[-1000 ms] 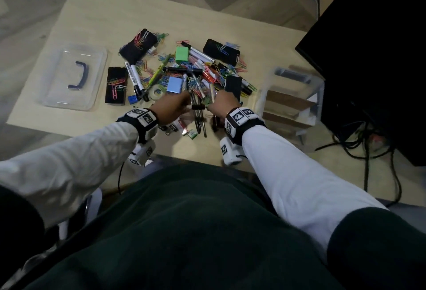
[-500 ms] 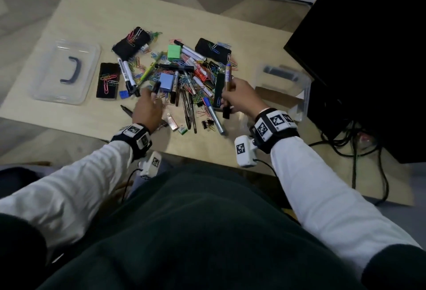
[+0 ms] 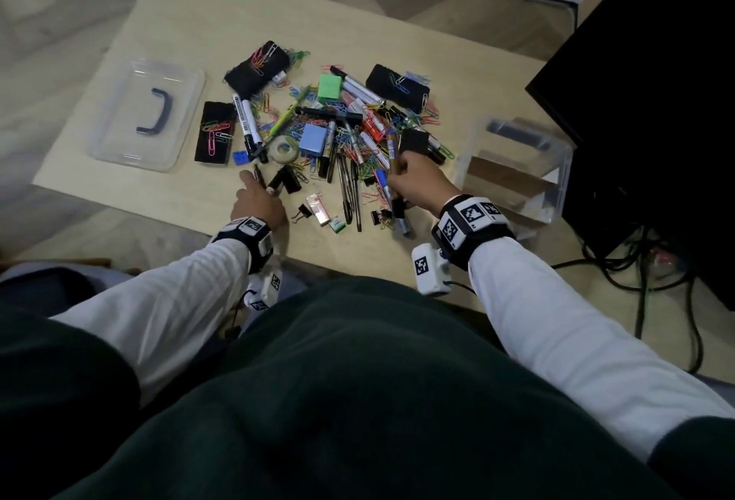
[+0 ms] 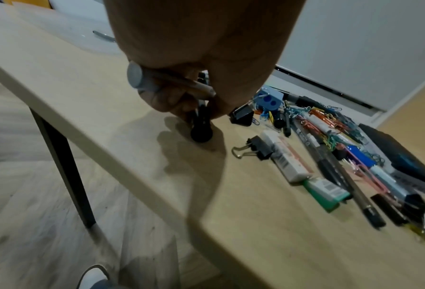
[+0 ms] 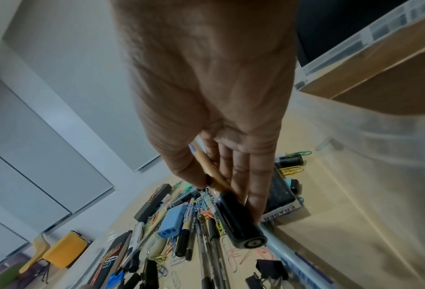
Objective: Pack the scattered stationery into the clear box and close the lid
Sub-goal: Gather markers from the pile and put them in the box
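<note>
A heap of stationery (image 3: 338, 130) lies mid-table: pens, markers, coloured paper clips, black erasers, sharpeners, binder clips. The clear box (image 3: 517, 165) stands open to its right. My left hand (image 3: 258, 185) is at the heap's near-left edge; in the left wrist view it (image 4: 196, 101) grips a grey-capped pen (image 4: 157, 80) and a black marker (image 4: 201, 127) whose end touches the table. My right hand (image 3: 401, 177), between heap and box, grips a tan pen (image 5: 206, 162) and a black marker (image 5: 241, 221) together.
The clear lid (image 3: 147, 114) with its dark handle lies at the table's far left. A white eraser (image 4: 287, 158), a green one (image 4: 325, 193) and a binder clip (image 4: 253, 150) lie near the front edge. A black cabinet (image 3: 656, 102) and floor cables (image 3: 636, 269) are at the right.
Both hands were together at the heap's front. The right hand has risen and gone right with pens in its grip; the left hand has shifted to the heap's near-left edge.
</note>
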`<state>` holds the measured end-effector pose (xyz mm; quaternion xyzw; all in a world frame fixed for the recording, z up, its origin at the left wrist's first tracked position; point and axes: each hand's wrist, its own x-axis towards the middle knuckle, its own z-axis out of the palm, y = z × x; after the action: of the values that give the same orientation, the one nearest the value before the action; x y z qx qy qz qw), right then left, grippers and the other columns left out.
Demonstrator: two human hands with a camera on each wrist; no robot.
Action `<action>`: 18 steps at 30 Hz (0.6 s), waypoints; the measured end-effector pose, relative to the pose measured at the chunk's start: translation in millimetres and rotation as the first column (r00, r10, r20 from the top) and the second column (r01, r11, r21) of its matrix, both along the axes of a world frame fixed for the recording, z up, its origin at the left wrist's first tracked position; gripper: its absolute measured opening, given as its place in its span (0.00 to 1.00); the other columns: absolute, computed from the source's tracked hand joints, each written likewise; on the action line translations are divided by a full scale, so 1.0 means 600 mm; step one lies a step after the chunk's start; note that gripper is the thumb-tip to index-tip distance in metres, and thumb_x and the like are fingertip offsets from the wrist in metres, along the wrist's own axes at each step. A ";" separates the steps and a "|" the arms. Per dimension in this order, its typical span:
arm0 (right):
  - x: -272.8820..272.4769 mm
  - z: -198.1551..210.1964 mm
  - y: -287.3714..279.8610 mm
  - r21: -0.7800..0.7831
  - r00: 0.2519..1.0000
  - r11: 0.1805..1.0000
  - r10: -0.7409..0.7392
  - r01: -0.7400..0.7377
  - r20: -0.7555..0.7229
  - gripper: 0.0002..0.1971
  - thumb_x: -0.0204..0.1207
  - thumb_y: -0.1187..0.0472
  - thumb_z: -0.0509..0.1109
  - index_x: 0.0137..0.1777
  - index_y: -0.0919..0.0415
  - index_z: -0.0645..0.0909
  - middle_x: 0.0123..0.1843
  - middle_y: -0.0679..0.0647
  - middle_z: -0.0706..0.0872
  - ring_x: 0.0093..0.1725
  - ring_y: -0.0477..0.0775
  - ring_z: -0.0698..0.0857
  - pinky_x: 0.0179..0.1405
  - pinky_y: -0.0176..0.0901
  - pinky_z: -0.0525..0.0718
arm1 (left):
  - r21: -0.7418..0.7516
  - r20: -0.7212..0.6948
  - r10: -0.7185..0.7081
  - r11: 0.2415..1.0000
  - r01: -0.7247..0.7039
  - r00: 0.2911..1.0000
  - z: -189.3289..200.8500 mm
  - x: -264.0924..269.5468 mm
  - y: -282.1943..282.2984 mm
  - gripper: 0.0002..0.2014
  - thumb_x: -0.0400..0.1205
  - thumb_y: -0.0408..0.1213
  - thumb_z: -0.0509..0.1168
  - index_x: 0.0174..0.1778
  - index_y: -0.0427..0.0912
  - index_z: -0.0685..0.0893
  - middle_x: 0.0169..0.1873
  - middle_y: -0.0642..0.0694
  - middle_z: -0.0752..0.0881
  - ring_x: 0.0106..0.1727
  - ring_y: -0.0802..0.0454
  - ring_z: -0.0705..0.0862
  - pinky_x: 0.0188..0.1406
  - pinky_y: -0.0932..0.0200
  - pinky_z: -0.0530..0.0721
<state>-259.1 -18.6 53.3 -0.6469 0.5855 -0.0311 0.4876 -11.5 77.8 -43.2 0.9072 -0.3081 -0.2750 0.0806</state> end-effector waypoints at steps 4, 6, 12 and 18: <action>0.002 -0.001 -0.005 -0.002 1.000 1.000 0.009 -0.009 0.001 0.03 0.79 0.62 0.68 0.47 0.55 0.75 0.45 0.54 0.83 0.46 0.56 0.86 0.51 0.56 0.87 | -0.073 -0.012 0.067 0.995 -0.067 0.998 0.011 -0.005 -0.014 0.27 0.82 0.43 0.60 0.73 0.37 0.58 0.60 0.29 0.80 0.57 0.29 0.82 0.56 0.38 0.79; 0.000 0.003 -0.009 -0.003 1.000 1.000 0.001 -0.001 0.013 0.07 0.80 0.61 0.67 0.43 0.52 0.72 0.43 0.53 0.81 0.43 0.53 0.84 0.47 0.51 0.85 | -0.121 -0.004 0.079 0.989 -0.079 0.997 0.019 -0.008 -0.020 0.28 0.82 0.48 0.60 0.73 0.36 0.60 0.60 0.29 0.81 0.57 0.28 0.82 0.56 0.38 0.80; -0.011 0.027 -0.017 0.022 0.994 0.997 -0.078 0.076 0.078 0.07 0.79 0.62 0.67 0.43 0.51 0.72 0.50 0.60 0.85 0.52 0.61 0.87 0.54 0.58 0.88 | -0.301 -0.022 -0.014 0.954 0.007 1.000 0.057 -0.033 -0.056 0.21 0.80 0.40 0.63 0.67 0.36 0.68 0.61 0.33 0.81 0.57 0.32 0.82 0.50 0.44 0.78; -0.049 0.056 -0.038 -0.066 0.985 0.990 -0.114 0.123 0.133 0.03 0.80 0.61 0.66 0.46 0.53 0.75 0.49 0.60 0.89 0.52 0.60 0.89 0.52 0.59 0.89 | -0.462 -0.043 -0.374 0.830 0.313 0.926 0.103 -0.112 -0.126 0.17 0.81 0.38 0.64 0.65 0.39 0.71 0.53 0.39 0.84 0.46 0.40 0.86 0.45 0.42 0.88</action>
<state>-288.6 -41.1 87.0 -0.6253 0.5887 -0.1233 0.4972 -78.5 2.3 18.5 0.7735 -0.5152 -0.2662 0.2559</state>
